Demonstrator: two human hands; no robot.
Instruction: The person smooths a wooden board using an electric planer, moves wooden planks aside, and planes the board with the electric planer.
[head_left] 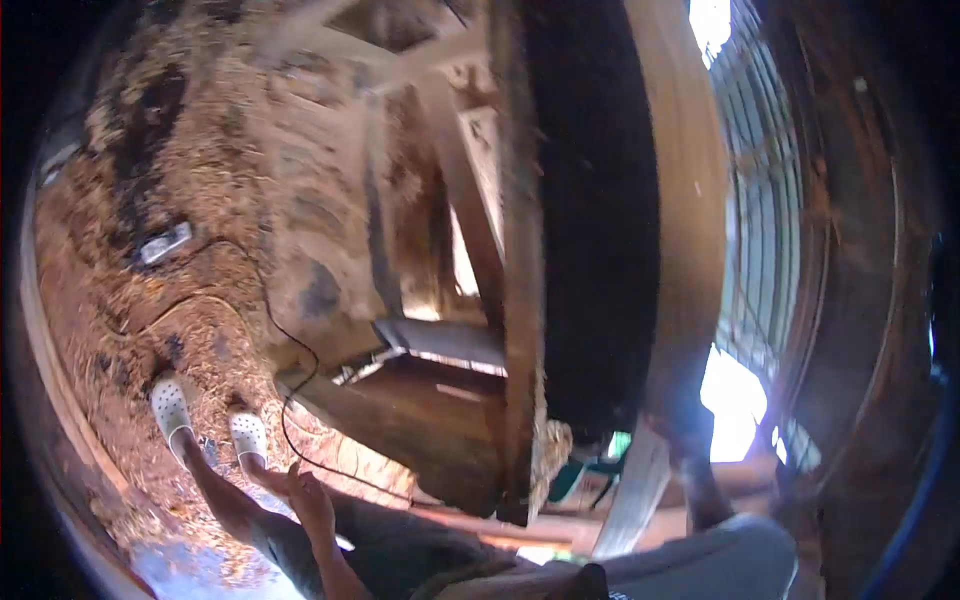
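Wooden board [690,200] runs right of the dark panel [595,200] — likely stiff, hefty, best held by its edges; right hand [676,430] at the panel's lower right, left hand [312,502] lower left; can't tell either's fingers.

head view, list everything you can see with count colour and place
Ground: one, reddish brown, left
Small box-like thing: one, whitish, on the ground
Cable: one, black, left to lower centre
Wooden frame: one, brown, centre
Dark strip: one, black, beside the frame
Wide board: one, tan, right of centre
Ribbed sheeting: one area, pale blue-grey, upper right
Clogs: two, white, lower left
Left hand: one, bare, lower left
Right hand: one, blurred, near the board's lower end
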